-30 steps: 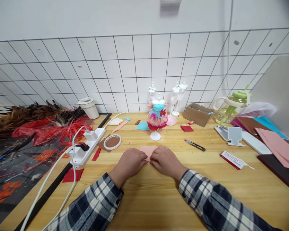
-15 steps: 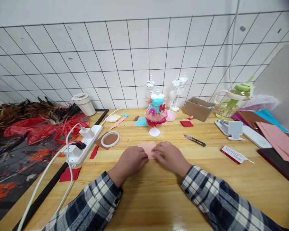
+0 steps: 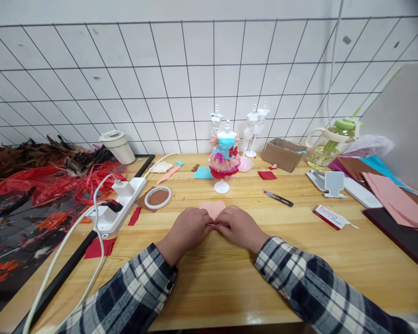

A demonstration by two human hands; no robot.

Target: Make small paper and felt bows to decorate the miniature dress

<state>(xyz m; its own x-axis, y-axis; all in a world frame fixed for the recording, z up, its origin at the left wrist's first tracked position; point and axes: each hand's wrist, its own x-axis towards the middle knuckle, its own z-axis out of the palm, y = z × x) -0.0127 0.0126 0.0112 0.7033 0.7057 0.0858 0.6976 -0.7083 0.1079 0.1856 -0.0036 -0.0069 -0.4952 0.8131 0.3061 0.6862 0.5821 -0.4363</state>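
Observation:
A small pink felt piece (image 3: 213,208) lies on the wooden table (image 3: 230,273) in front of me. My left hand (image 3: 190,228) and my right hand (image 3: 239,227) pinch its near edge, fingertips meeting at the middle. Most of the piece is hidden under my fingers. Behind it stands a small mannequin (image 3: 225,160) in a blue and pink dress on a white stand.
A white power strip (image 3: 120,206) with cables and a tape roll (image 3: 158,197) lie to the left, near red strands and feathers (image 3: 52,171). Snips (image 3: 277,198), a red packet (image 3: 330,218), a phone stand (image 3: 333,184), felt sheets (image 3: 393,197), a cardboard box (image 3: 284,154) and a jug (image 3: 329,144) are on the right.
The view has tilted down a little and everything sits lower-left in frame. My hands stay on the pink piece, fingertips now drawn closer together.

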